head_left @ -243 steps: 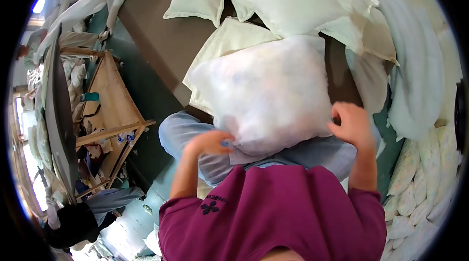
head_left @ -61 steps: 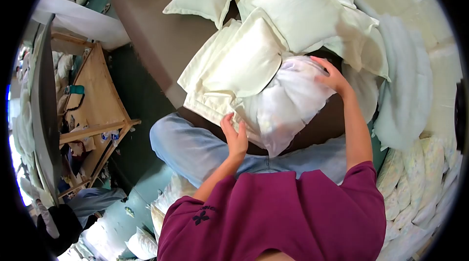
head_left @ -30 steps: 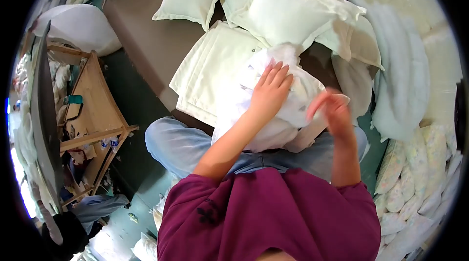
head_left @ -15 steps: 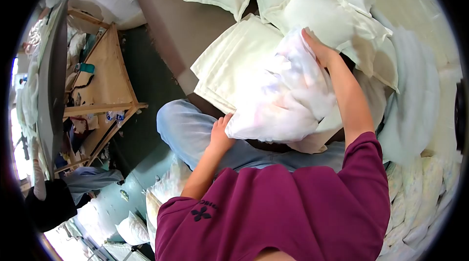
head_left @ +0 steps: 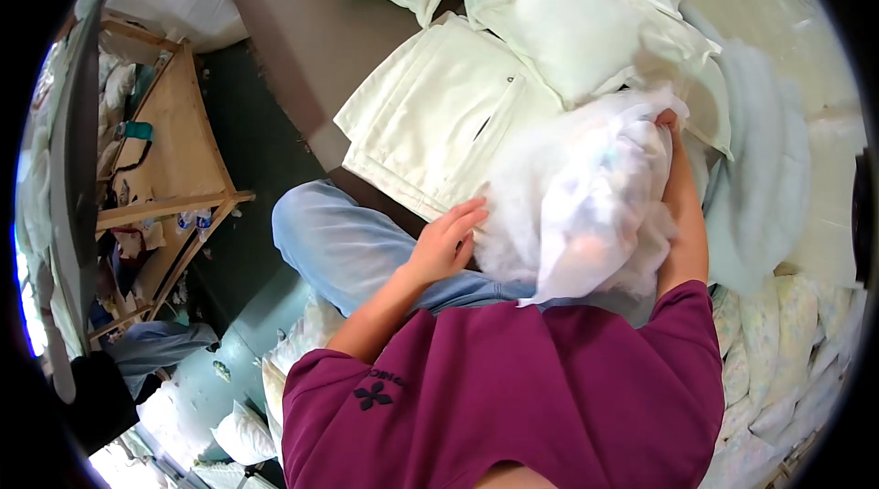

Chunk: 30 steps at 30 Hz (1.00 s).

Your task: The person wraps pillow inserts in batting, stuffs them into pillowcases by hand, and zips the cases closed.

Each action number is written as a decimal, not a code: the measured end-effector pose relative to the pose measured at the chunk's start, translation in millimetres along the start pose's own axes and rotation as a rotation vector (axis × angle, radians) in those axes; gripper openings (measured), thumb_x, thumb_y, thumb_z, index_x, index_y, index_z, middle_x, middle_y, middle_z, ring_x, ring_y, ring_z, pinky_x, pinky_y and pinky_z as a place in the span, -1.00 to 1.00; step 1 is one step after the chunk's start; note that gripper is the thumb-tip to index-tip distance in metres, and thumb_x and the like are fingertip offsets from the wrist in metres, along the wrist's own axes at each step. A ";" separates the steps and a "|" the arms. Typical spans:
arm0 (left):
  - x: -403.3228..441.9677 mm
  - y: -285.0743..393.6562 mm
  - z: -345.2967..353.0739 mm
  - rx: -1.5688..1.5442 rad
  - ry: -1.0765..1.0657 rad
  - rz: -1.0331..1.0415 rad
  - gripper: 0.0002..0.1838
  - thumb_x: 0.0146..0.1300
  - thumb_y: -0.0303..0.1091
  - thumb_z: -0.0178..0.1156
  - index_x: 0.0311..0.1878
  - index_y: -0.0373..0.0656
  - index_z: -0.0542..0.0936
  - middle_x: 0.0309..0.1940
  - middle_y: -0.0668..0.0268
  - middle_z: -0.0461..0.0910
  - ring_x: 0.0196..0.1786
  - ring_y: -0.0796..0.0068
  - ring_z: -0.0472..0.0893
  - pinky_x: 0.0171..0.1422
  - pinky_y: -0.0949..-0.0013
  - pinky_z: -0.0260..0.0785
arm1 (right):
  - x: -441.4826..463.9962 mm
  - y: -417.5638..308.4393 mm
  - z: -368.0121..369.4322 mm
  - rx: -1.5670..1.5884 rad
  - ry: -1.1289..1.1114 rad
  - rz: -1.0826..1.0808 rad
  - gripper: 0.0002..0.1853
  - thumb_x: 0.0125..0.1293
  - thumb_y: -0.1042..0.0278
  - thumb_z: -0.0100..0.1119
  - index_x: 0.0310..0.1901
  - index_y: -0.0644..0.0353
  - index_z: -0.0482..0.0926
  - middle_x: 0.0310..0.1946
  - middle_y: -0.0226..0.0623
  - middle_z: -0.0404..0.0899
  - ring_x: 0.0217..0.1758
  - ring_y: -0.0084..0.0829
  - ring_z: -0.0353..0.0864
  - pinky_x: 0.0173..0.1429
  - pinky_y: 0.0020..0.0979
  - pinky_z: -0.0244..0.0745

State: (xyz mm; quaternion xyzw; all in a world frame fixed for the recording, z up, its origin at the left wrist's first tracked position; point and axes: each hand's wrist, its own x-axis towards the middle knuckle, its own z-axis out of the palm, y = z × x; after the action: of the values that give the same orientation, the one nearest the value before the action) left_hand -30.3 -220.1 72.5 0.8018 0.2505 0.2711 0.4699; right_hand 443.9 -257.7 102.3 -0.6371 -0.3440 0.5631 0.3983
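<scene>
Across my lap lies a thin white cloth with a faint coloured pattern (head_left: 604,214), with fluffy white stuffing (head_left: 517,187) bulging out along its left side. My right hand (head_left: 668,120) is closed on the cloth's upper right part, its fingers partly hidden. At the stuffing's left edge is my left hand (head_left: 450,237), fingers stretched out and holding nothing; I cannot tell whether the fingertips touch the fibres. Just beyond lies a stack of flat cream covers (head_left: 426,114), the top one showing a slit. A plump cream pillow (head_left: 577,31) rests behind them among others.
The pillows and covers are on a brown surface (head_left: 284,31). To the left stands a wooden frame table (head_left: 174,150) with small items and bottles. Pale batting (head_left: 760,168) and folded patterned padding (head_left: 778,352) lie at right. Another person's jeans-clad leg (head_left: 165,347) shows at lower left.
The cloth has shifted right and turned over, baring the stuffing. My left hand has let go and moved right with fingers spread. My right hand has moved right and down.
</scene>
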 end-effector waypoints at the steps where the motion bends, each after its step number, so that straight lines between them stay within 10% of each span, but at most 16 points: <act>1: 5.4 -6.4 5.9 0.192 0.044 0.072 -0.44 -0.05 -0.61 0.17 0.14 -0.12 0.51 0.21 0.15 0.48 0.17 0.12 0.52 0.17 0.19 0.43 | -9.7 8.7 -5.0 0.017 0.039 0.009 -0.62 0.13 0.35 0.25 0.00 0.27 0.59 -0.20 -0.23 0.68 -0.11 -0.37 0.64 0.07 -0.37 0.47; 8: 45.4 11.4 20.8 0.468 0.171 0.731 -0.62 0.02 -0.42 0.19 -0.01 0.01 0.58 0.11 0.26 0.54 0.08 0.28 0.55 0.13 0.20 0.42 | -8.5 21.8 -10.1 0.083 0.143 -0.017 -0.67 0.13 0.38 0.23 -0.05 0.28 0.61 -0.23 -0.23 0.69 -0.15 -0.36 0.65 0.03 -0.37 0.48; 16: 52.3 72.9 -5.1 0.523 0.252 0.965 -0.77 0.00 -0.37 0.35 -0.25 0.08 0.56 0.04 0.33 0.50 0.12 0.32 0.51 0.20 0.21 0.44 | 3.0 18.2 18.9 0.209 0.123 -0.042 -0.73 0.14 0.42 0.21 -0.11 0.28 0.63 -0.26 -0.23 0.69 -0.19 -0.35 0.65 -0.01 -0.37 0.49; 23: 97.8 28.2 -4.4 0.614 0.020 0.701 -0.80 0.06 -0.31 0.30 -0.22 -0.01 0.57 0.22 0.24 0.47 0.38 0.25 0.38 0.40 0.12 0.30 | 53.8 -10.8 66.2 0.308 0.050 -0.094 -0.78 0.15 0.46 0.20 -0.15 0.29 0.65 -0.29 -0.23 0.70 -0.22 -0.35 0.66 -0.05 -0.36 0.49; 26: 112.4 32.9 24.4 0.439 -0.022 1.012 -0.83 0.06 -0.31 0.27 -0.32 -0.15 0.55 0.03 0.10 0.61 0.20 0.22 0.56 0.34 0.12 0.36 | 49.8 -22.4 81.6 0.194 0.088 -0.216 -0.80 0.16 0.47 0.19 -0.17 0.29 0.66 -0.31 -0.23 0.70 -0.24 -0.35 0.66 -0.07 -0.36 0.49; 30: 136.1 50.4 46.4 0.665 -0.093 0.555 -0.86 0.05 -0.27 0.22 -0.44 -0.10 0.51 -0.36 0.24 0.64 -0.31 0.31 0.66 -0.31 0.28 0.48 | 22.9 -34.8 117.1 -0.438 0.352 -0.504 -0.78 0.23 0.37 0.19 -0.15 0.30 0.62 -0.40 -0.14 0.66 -0.31 -0.34 0.65 -0.20 -0.31 0.46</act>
State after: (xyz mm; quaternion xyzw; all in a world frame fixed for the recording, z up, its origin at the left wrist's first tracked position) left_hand 107.2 -181.2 125.3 0.9579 0.0779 0.2551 0.1061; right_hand 331.1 -207.9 117.6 -0.6896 -0.5284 0.2423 0.4319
